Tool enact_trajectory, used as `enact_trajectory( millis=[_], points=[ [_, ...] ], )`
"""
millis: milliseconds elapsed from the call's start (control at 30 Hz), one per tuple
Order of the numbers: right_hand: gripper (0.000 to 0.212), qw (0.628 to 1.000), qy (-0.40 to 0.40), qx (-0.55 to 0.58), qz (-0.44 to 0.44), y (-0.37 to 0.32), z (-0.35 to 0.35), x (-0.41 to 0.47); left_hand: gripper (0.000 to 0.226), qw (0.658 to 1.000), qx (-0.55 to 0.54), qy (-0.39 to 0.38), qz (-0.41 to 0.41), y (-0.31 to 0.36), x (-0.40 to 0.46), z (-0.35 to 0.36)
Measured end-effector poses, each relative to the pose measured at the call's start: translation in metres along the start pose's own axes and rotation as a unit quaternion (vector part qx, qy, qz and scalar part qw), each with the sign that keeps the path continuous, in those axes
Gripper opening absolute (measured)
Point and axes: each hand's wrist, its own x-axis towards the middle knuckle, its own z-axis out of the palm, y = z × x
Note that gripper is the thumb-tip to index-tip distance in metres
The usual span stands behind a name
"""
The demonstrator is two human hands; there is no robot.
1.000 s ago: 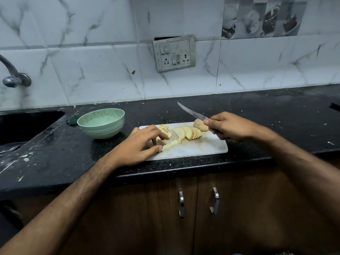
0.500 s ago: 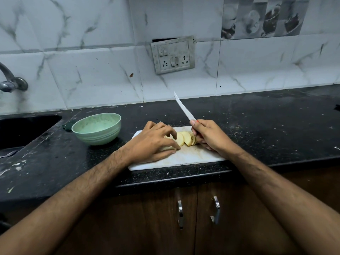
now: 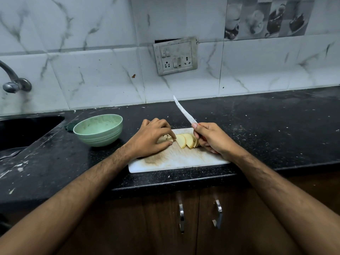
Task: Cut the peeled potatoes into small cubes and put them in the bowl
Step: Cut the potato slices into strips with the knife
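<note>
A white cutting board (image 3: pixel 176 161) lies on the black counter. On it leans a row of pale potato slices (image 3: pixel 186 140). My left hand (image 3: pixel 150 139) covers the left end of the potato pieces, fingers curled over them and thumb against the board. My right hand (image 3: pixel 211 138) grips the knife (image 3: pixel 184 112) by its handle just right of the slices, the blade pointing up and away toward the wall. A green bowl (image 3: pixel 98 130) stands to the left of the board; it looks empty.
A dark sink (image 3: pixel 22 131) is sunk into the counter at far left, with a tap (image 3: pixel 12 80) above it. A switch and socket plate (image 3: pixel 175 56) hangs on the tiled wall. Cabinet doors with metal handles (image 3: pixel 218 212) lie below the counter edge.
My right hand came in from the right to sit beside the slices, and the blade swung up from pointing left to pointing away. My left hand closed over the left potato pieces.
</note>
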Motion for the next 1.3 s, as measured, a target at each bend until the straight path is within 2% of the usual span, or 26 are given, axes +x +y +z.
enact_trajectory(
  millis=[100,233,333,467,700,833,1033,1300],
  points=[
    [0.039,1.0,-0.002,0.003,0.001,-0.001,0.0,0.0,0.019,0.999,-0.01,-0.01,-0.04,0.002,0.005,0.002],
    [0.039,1.0,0.0,0.006,0.002,-0.001,-0.001,0.0,0.022,0.997,-0.051,-0.019,-0.053,0.003,0.008,0.002],
    [0.039,1.0,0.001,0.014,0.001,0.0,-0.002,0.0,0.032,0.995,-0.074,-0.037,-0.046,0.006,0.012,-0.002],
    [0.039,1.0,0.0,0.026,-0.003,0.001,-0.002,0.001,0.053,0.994,-0.024,-0.103,-0.024,0.021,0.023,-0.006],
    [0.039,1.0,0.0,0.023,-0.005,0.0,0.0,0.0,0.06,0.993,-0.011,-0.109,-0.044,0.027,0.032,-0.004],
    [0.039,1.0,0.003,0.021,-0.003,0.0,-0.001,-0.001,0.055,0.994,-0.025,-0.099,-0.04,0.029,0.027,-0.01],
    [0.039,1.0,0.006,0.021,-0.002,-0.001,0.0,-0.001,0.035,0.998,-0.051,0.004,0.033,0.044,0.002,-0.012],
    [0.039,1.0,0.009,0.001,0.002,-0.002,0.002,-0.001,0.022,0.991,-0.13,0.016,0.036,0.041,-0.029,-0.015]
  ],
)
